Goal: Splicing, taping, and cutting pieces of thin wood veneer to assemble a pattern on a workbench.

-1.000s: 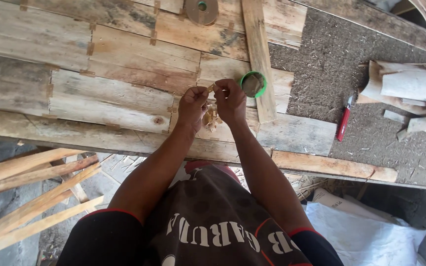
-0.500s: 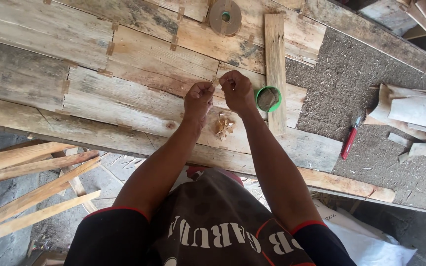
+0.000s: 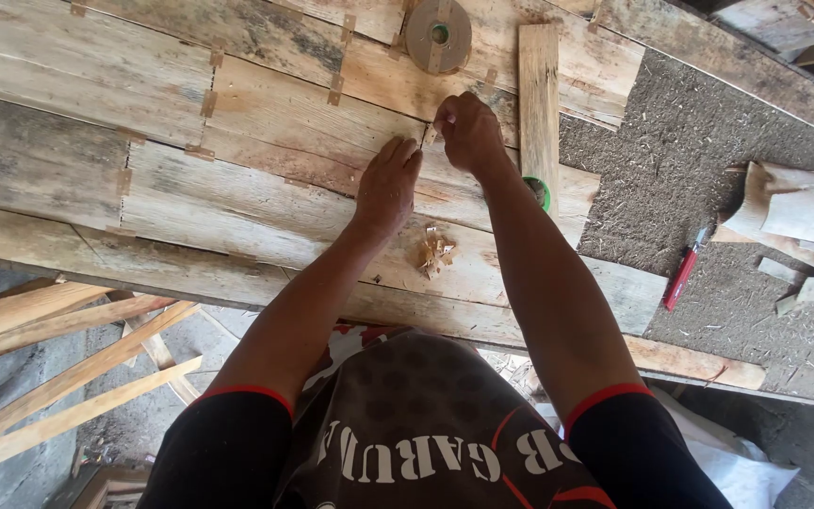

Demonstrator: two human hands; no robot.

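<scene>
Left hand (image 3: 386, 186) lies flat, fingers extended, on the veneer sheets (image 3: 237, 170) covering the bench. Right hand (image 3: 468, 132), just beside it, pinches a small strip of paper tape (image 3: 429, 135) against the veneer seam. Tape roll (image 3: 438, 34) lies beyond the right hand; curled scraps (image 3: 435, 253) nearer the body.

One tape roll (image 3: 438, 34), one red knife (image 3: 682, 273)
</scene>
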